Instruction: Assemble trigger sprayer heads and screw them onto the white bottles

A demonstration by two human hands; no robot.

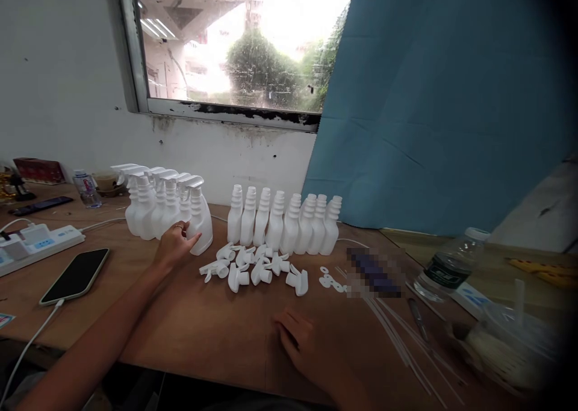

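In the head view, a pile of white spray tops (261,272) lies on the brown table (226,345). To the left of the pile stands a white bottle with a top on it (201,221). The left hand (174,245) is at its side, a finger and thumb by the bottle; I cannot tell if they pinch it or only touch it. More bottles with tops (144,209) crowd farther left of the pile. Behind the pile is a row of bottles with no tops (276,221).

The right hand (298,339) is in front of the pile, fingers loosely bent, thumb apart, holding nothing.

If the left hand bumps the bottle, it might tip and knock its close neighbors over. The right hand could shove the pile if it swings forward. Sweeping right of the pile, it might scatter the small white discs (328,280) or the thin white tubes (397,343).
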